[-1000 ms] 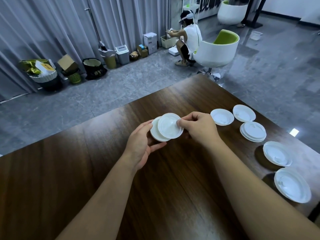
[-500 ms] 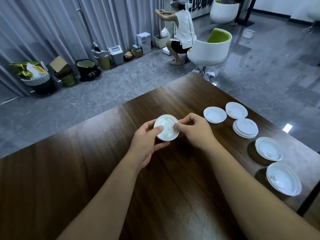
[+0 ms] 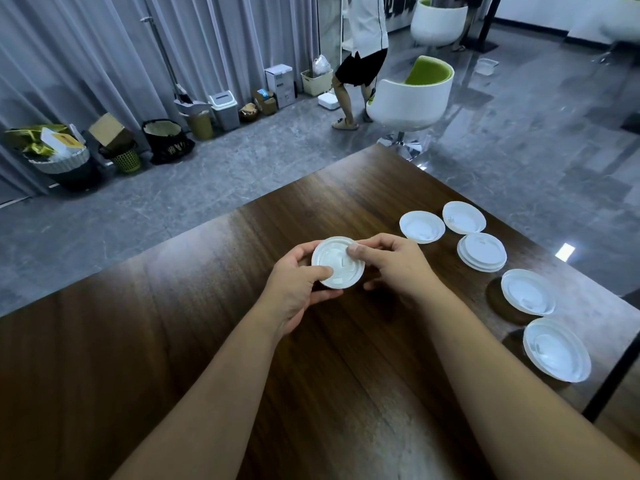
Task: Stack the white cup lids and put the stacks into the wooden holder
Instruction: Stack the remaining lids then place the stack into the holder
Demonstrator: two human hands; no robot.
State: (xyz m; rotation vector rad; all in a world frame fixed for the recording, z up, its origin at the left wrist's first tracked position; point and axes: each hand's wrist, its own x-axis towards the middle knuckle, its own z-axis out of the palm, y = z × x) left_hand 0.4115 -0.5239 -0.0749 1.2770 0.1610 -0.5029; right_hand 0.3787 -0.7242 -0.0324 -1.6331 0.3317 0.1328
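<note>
Both hands on stack (image 3: 337, 263) mid-bench | left hand (image 3: 294, 285) pinches 8 o'clock rim, right hand (image 3: 391, 263) pinches 2 o'clock | loose lids (image 3: 481, 251) at 3 o'clock, right hand nearer | holder unseen

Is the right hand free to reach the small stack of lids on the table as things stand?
Probably not yet: the right hand pinches the held lids together with the left hand. The path to the stack looks open.

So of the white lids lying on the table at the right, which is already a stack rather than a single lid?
The middle one, just below the two farthest lids: layered rims show at its edge. The other four lie single.
</note>
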